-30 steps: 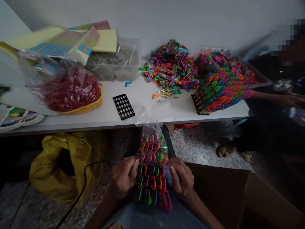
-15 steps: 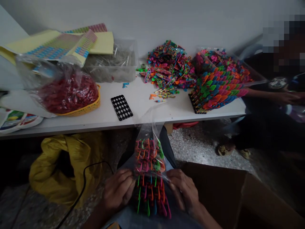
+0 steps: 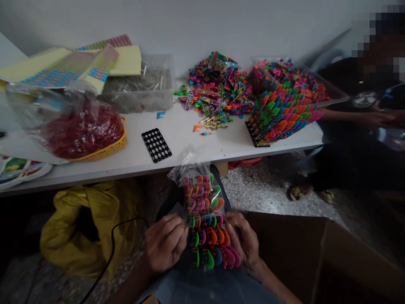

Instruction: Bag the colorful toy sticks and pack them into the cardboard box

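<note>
A clear plastic bag (image 3: 202,211) packed with rows of small bright toy skateboards rests upright on my lap. My left hand (image 3: 166,242) is closed in a pinch on the bag's left edge. On the other side, my right hand (image 3: 242,240) grips the bag, fingers curled round it. The bag's open top (image 3: 186,166) is crumpled and reaches up to the table's front edge. The lowest rows of toys (image 3: 215,255) stick out below the plastic.
The white table (image 3: 190,143) carries a black perforated tray (image 3: 156,145), a yellow basket of red parts (image 3: 85,133), a heap of loose toys (image 3: 218,86) and a filled rack (image 3: 281,120). A seated person (image 3: 363,118) is at the right. A cardboard box (image 3: 316,257) and yellow bag (image 3: 82,223) sit on the floor.
The bag has shifted slightly right and its top has crumpled down. Both hands slid along its sides, down and then up again, while the toys bunched toward the bottom.
</note>
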A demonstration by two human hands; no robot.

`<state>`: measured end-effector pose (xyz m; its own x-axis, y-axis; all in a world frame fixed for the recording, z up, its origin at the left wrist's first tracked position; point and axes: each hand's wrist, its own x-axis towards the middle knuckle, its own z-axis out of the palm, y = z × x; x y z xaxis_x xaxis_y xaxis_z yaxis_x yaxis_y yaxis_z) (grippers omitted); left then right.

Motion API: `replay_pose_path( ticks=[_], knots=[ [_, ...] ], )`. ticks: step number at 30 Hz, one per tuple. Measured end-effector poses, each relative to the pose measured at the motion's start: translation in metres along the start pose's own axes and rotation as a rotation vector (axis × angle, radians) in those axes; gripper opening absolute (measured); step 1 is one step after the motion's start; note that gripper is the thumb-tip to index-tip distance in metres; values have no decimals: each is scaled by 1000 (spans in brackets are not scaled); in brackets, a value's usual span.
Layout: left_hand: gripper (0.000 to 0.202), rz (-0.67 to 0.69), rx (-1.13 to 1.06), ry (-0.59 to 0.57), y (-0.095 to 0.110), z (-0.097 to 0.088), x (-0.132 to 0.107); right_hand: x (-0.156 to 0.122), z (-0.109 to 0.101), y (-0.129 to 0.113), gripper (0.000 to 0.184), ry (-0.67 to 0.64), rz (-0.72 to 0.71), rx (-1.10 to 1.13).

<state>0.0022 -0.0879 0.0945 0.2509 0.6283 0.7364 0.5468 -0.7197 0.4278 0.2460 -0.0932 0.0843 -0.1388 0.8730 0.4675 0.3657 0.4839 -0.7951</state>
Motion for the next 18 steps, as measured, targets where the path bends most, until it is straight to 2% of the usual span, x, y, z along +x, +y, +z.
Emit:
replay_pose_path(
  ticks=[3,7,11,15,18],
  knots=[
    [11,25,-11,-62,2,-2,-2,-6,-9,-2,22,-85,-54,44],
    [18,-101,15,-103,-3,4,0,-3,-14,5,23,-117,-38,-73],
    [23,-131,26,-152,-13,6,10,5,-11,19,26,-95,-99,-237],
    [34,-135,157,-145,-18,0,15,8,-7,25,37,-78,-141,-343],
    [30,-103,195,-161,-18,-1,15,13,-1,24,35,-20,-146,-411]
  ],
)
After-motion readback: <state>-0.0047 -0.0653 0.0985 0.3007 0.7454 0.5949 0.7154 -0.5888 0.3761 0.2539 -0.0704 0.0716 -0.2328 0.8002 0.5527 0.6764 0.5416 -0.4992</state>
